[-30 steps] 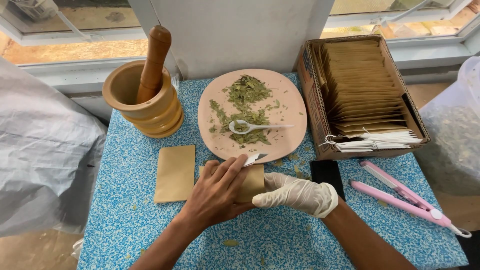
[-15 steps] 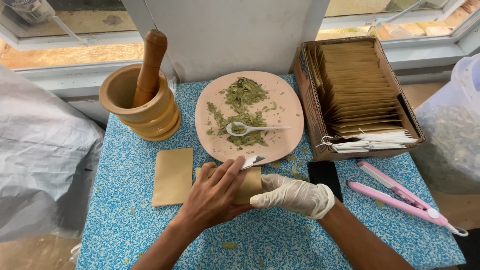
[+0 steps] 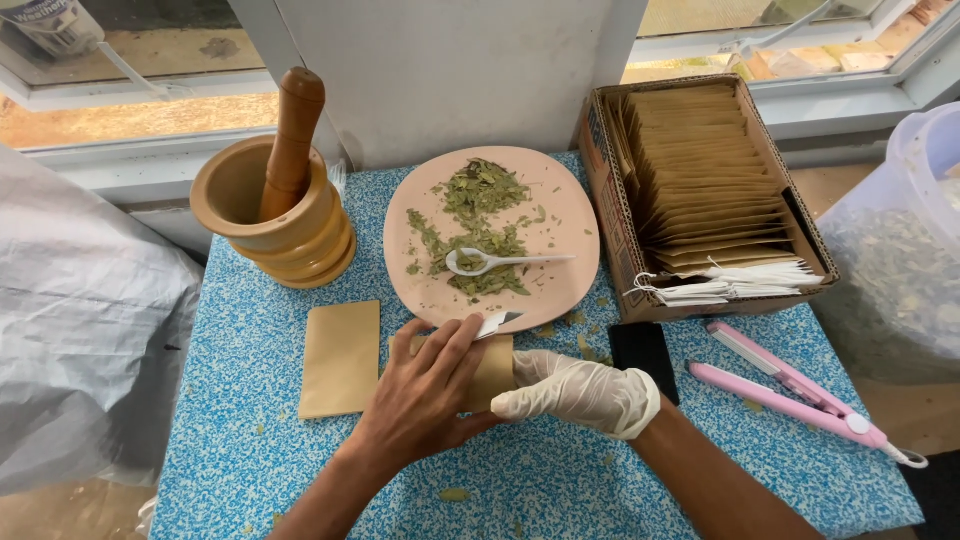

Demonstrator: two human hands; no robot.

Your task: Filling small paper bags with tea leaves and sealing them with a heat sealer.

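Observation:
My bare left hand [image 3: 425,395] lies flat on a small brown paper sachet [image 3: 494,365] on the blue speckled table, pressing it down. My right hand [image 3: 580,392], in a white glove, grips the sachet's right edge. A white tag [image 3: 497,322] sticks out at the sachet's top, next to the pink plate [image 3: 570,235]. The plate holds dried green leaves [image 3: 478,225] and a white plastic spoon [image 3: 500,262]. A second flat brown sachet [image 3: 340,357] lies just left of my left hand.
A wooden mortar [image 3: 270,225] with its pestle [image 3: 292,140] stands at the back left. A cardboard box [image 3: 610,200] of brown sachets sits at the back right. A pink hair straightener [image 3: 790,393] and a small black object [image 3: 643,352] lie on the right. A clear tub [image 3: 915,240] stands beyond the table's right edge.

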